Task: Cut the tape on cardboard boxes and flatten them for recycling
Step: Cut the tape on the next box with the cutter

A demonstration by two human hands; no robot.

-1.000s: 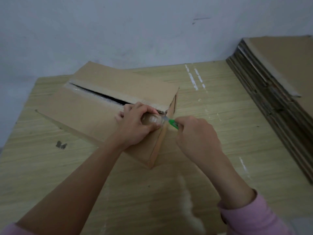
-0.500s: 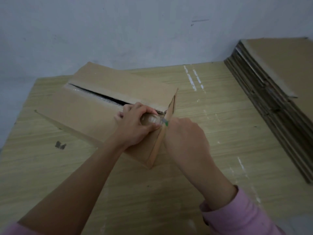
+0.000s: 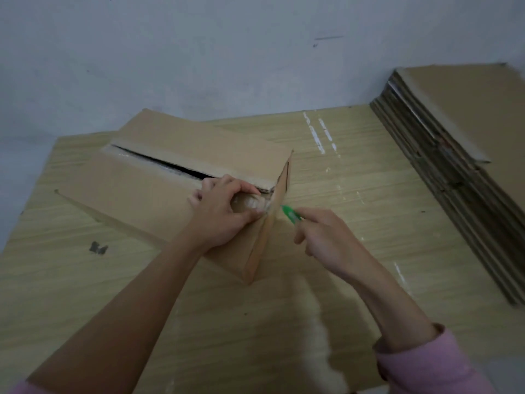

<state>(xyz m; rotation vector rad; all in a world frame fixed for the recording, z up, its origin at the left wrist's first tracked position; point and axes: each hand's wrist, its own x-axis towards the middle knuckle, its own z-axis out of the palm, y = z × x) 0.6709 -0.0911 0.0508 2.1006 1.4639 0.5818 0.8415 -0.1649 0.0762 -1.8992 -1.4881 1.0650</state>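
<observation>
A pale grey wall [image 3: 199,52] closes the far side of the scene, and the wood-grain table [image 3: 85,294] runs up against it; the table's left edge slants away at the far left, with bare surface along that side and across the near foreground. On the right, a stack of flattened cardboard sheets [image 3: 460,155] lies along the table's right part, its layered edge facing the middle and leaving an open strip of table between it and the box.

The cardboard box [image 3: 147,191] sits left of centre on the table, turned at an angle so one bottom corner points toward the viewer. Its two top flaps are parted along a dark slit [image 3: 159,162] that runs from the far left toward the near right end. Shiny clear tape [image 3: 252,201] remains bunched at that near end of the seam, beside the box's upper right edge.

The left hand [image 3: 224,211] rests on the box top at that end, fingers curled around the crumpled tape and thumb pressed by the corner edge. The right hand [image 3: 324,237] hovers just off the box's right side face, fingers closed round a green utility knife [image 3: 291,214] whose tip points at the taped edge, close to it; whether it touches cannot be told. Pink sleeves [image 3: 426,365] show at both wrists.
</observation>
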